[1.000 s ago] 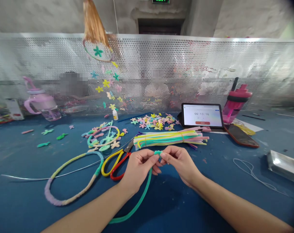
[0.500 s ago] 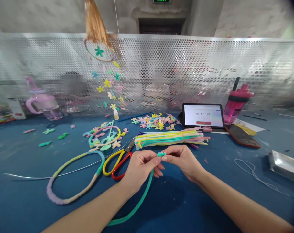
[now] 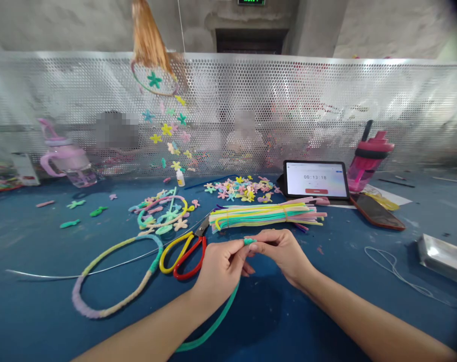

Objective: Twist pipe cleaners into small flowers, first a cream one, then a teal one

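A teal pipe cleaner (image 3: 221, 317) runs up from the table into my left hand (image 3: 222, 266), whose fingers are closed around it. Its small folded end pokes out between both sets of fingertips. My right hand (image 3: 284, 254) pinches that folded end from the right. Beside my left hand lie scissors (image 3: 190, 259) with one yellow and one red handle. A bundle of pastel pipe cleaners (image 3: 258, 215), tied with a band, lies just beyond my hands. Left of the scissors rests a ring wrapped in several colours (image 3: 77, 296), across a thin wire (image 3: 55, 277).
A heap of fuzzy flowers (image 3: 243, 190) and a smaller wrapped ring (image 3: 186, 206) lie behind. A tablet (image 3: 315, 178), phone (image 3: 377, 211) and pink cup (image 3: 367, 161) stand or lie right. A glue bottle (image 3: 180, 178) stands before the perforated metal screen (image 3: 288, 110). At left is a lilac bottle (image 3: 70, 161).
My left hand has turned slightly and its fingers sit closer to the folded end. My right hand has shifted a little left and down. The pipe cleaner's hanging length has swung slightly right.
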`<state>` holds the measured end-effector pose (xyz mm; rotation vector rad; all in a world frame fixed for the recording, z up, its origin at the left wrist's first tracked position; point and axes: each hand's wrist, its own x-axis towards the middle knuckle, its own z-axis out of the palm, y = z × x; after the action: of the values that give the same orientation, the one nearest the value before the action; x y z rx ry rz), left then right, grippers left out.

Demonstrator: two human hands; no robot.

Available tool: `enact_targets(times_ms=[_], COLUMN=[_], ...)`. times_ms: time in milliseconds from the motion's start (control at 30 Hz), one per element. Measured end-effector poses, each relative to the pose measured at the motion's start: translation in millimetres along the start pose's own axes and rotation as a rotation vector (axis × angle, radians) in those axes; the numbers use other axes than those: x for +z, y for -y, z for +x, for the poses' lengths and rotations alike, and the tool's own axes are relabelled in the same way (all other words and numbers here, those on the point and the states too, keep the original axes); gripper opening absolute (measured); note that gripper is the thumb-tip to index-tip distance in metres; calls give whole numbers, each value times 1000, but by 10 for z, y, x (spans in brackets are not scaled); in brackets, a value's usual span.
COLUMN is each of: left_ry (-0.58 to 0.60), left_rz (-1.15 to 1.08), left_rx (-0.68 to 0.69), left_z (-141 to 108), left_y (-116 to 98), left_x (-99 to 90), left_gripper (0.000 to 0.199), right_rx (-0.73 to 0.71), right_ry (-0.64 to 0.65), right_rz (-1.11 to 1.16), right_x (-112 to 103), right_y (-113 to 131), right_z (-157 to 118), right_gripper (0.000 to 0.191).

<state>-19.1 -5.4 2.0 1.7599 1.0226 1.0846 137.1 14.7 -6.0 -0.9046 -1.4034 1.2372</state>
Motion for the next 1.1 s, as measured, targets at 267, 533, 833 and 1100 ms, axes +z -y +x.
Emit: enact_targets(times_ms=[267,533,833,1100], left_ry=[59,79,27,-36], left_rz=[88,109,8,238], left_rx=[83,100,24,164], left_z=[-48,-58,1,20], left_y=[5,-33,-21,-27], left_x=[9,25,17,-55], left_gripper=[24,24,12,18], right_rx=[-15,-42,-41,-32], right_ry=[-58,-103,-149,-134], right_rz=[51,53,27,73], right_x=[24,69,6,-32], right_y=[-38,-18,13,-6], right_z=[-6,-43,-11,12], right_gripper=[11,7,15,14])
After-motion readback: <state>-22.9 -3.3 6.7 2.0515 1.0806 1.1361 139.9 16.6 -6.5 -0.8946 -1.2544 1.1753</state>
